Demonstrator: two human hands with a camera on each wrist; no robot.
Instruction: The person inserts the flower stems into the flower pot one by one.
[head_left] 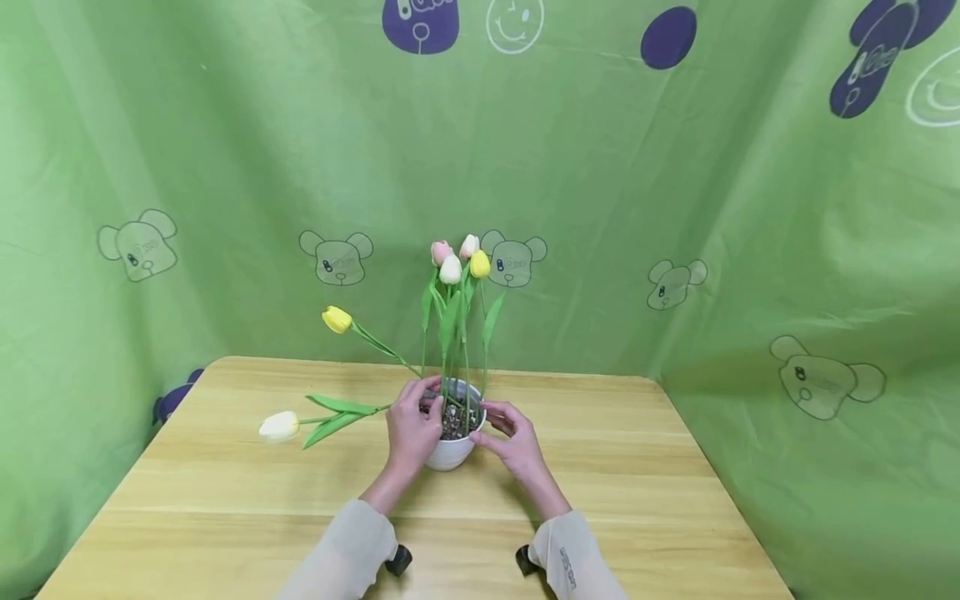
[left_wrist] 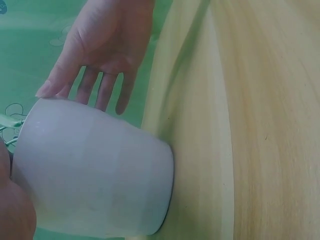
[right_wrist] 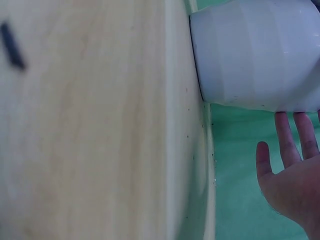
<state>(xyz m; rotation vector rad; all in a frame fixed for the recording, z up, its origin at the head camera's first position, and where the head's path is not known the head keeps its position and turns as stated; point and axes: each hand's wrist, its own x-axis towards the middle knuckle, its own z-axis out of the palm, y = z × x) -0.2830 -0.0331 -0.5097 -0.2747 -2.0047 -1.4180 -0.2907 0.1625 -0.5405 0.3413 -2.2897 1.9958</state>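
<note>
A white pot (head_left: 450, 455) with dark, speckled filling stands on the table between my hands. Pink, white and yellow tulips (head_left: 450, 269) rise from it on long green stems. A yellow tulip (head_left: 337, 319) leans out to the left. My left hand (head_left: 411, 429) is at the pot's left rim, thumb and fingertips close together around a tulip stem, the grip partly hidden. Behind this hand runs the stem of a low white tulip (head_left: 279, 426). With straight fingers and the thumb at the rim, my right hand (head_left: 519, 443) touches the pot's right side (right_wrist: 260, 55).
The pot stands on a pale wooden table (head_left: 615, 483). Green curtains (head_left: 585, 167) with bear drawings hang behind and at both sides. A small black device (head_left: 399, 560) is at the left cuff, another (head_left: 527, 561) at the right.
</note>
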